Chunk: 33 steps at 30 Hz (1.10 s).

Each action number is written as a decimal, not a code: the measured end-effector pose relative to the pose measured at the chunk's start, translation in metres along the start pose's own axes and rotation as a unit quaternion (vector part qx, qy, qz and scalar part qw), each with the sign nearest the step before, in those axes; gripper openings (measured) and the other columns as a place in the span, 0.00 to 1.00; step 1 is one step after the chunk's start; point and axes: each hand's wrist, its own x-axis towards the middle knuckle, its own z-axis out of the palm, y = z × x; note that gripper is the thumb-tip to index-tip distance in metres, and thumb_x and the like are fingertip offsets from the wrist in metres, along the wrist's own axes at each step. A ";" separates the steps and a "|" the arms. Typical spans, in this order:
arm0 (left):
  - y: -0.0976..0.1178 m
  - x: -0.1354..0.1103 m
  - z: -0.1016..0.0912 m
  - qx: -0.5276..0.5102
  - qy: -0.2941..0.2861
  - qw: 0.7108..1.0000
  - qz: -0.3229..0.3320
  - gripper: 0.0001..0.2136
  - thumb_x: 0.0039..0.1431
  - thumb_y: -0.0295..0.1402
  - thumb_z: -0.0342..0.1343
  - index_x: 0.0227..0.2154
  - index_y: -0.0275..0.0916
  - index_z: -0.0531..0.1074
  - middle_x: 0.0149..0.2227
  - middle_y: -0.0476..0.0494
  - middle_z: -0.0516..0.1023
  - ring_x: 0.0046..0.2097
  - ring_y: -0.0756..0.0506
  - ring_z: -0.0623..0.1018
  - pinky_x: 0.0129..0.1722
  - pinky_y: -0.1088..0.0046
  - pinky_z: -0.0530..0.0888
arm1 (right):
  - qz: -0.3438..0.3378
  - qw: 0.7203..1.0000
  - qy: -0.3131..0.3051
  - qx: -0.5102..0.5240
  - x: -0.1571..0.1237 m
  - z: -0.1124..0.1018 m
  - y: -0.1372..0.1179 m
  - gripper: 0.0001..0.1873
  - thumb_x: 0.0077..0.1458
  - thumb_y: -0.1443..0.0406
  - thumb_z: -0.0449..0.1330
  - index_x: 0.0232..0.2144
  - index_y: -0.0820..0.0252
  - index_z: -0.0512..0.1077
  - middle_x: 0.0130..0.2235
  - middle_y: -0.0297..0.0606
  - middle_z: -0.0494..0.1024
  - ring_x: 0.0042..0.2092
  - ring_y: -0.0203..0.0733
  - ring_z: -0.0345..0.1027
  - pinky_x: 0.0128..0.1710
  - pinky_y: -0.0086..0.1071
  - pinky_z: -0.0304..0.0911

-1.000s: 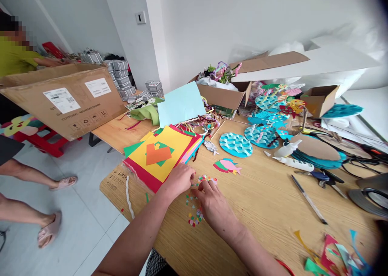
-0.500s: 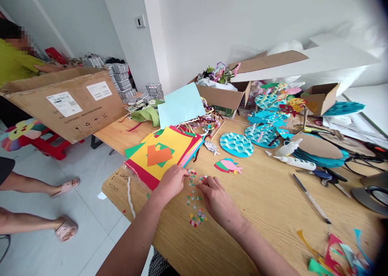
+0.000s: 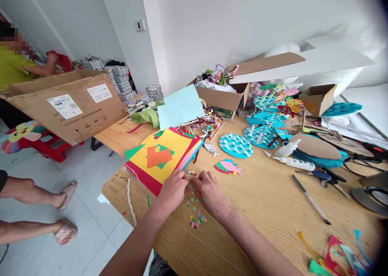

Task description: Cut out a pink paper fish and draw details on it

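1. Small coloured paper bits [image 3: 198, 219], dots and triangles, lie in loose groups on the wooden tabletop [image 3: 257, 215], inward from its near edge, between and around the two hands.
2. The left hand [image 3: 176, 187] is over the far end of these bits, fingers bent and thumb close to them; whether the tips are closed on a bit cannot be told.
3. The right hand [image 3: 209, 189] faces it, fingers curled inward and their tips just beside the other hand's; whether they pinch anything cannot be told either.
4. Just beyond the left hand, by the tabletop's left edge, lies a stack of coloured sheets [image 3: 165, 140], yellow and red uppermost, with an orange paper piece [image 3: 159, 156] on top.
5. A wavy white strip [image 3: 130, 201] lies near the tabletop's near left corner.
6. Ahead of the right hand are layered fish cutouts [image 3: 228, 167], a pink one among them; beyond them, toward the far edge, lies a blue wavy-patterned oval [image 3: 235, 145].
7. Farther right lie a white glue bottle [image 3: 298, 163] and a pen [image 3: 311, 200], with paper scraps [image 3: 333, 251] nearer the person.
8. Toward the far edge stands an open cardboard box [image 3: 222, 96].
9. Past the left edge, a co-worker in a yellow-green top [image 3: 13, 68] is behind a large carton [image 3: 75, 110].
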 end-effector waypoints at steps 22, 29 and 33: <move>0.007 -0.004 -0.005 -0.079 0.018 0.997 -0.002 0.18 0.55 0.16 0.46 0.39 0.41 0.76 0.41 0.45 0.74 0.47 0.46 0.70 0.50 0.70 0.68 | 0.038 0.982 0.128 0.135 -0.071 -0.052 0.041 0.17 0.61 0.71 0.48 0.43 0.57 0.75 0.35 0.42 0.72 0.37 0.42 0.66 0.36 0.34 0.66; 0.020 -0.003 -0.010 -0.054 0.005 0.991 0.125 0.20 0.58 0.18 0.45 0.49 0.42 0.71 0.53 0.48 0.73 0.60 0.45 0.63 0.60 0.65 0.59 | 0.125 0.957 0.219 0.147 -0.162 -0.060 0.066 0.16 0.61 0.62 0.53 0.50 0.52 0.71 0.37 0.41 0.74 0.35 0.40 0.70 0.18 0.24 0.63; 0.041 0.007 -0.002 -0.021 -0.019 0.982 0.186 0.20 0.66 0.35 0.45 0.60 0.45 0.59 0.62 0.48 0.62 0.67 0.44 0.50 0.64 0.54 0.50 | 0.138 0.952 0.253 0.107 -0.201 -0.048 0.062 0.17 0.59 0.62 0.54 0.50 0.50 0.70 0.37 0.40 0.75 0.36 0.41 0.72 0.21 0.24 0.67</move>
